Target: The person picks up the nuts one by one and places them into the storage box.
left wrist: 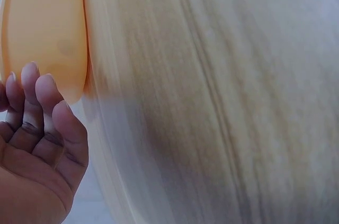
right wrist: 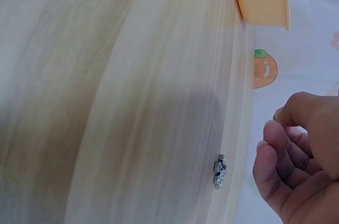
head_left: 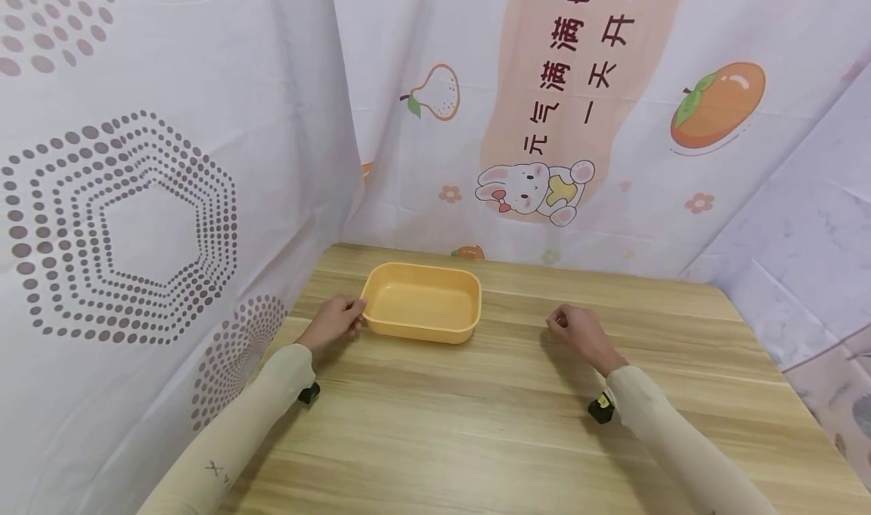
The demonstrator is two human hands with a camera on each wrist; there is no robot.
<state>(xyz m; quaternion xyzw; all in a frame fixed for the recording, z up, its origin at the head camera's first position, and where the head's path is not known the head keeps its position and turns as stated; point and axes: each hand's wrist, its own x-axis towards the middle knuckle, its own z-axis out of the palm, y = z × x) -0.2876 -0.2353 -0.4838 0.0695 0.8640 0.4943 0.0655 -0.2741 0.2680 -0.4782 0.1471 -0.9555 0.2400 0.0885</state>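
An orange-yellow tray (head_left: 422,329), shallow with rounded corners, sits on the wooden table towards the back left. My left hand (head_left: 336,322) holds it at its left end, thumb and forefinger at the rim; in the left wrist view the other fingers are bent beside the tray wall (left wrist: 47,12). To the right of the tray is my right hand (head_left: 578,332), its fingers curled and thumb tip close to the forefinger. I cannot tell whether something tiny is between those fingertips. A small silvery metal piece (right wrist: 220,171) lies on the table near this hand, hidden in the head view.
The wood-grain table (head_left: 435,417) ends at the back against a printed curtain (head_left: 422,175). Another curtain with dotted patterns (head_left: 156,228) hangs close along the left side, beside my left arm. A pale cloth (head_left: 782,273) hangs at the right.
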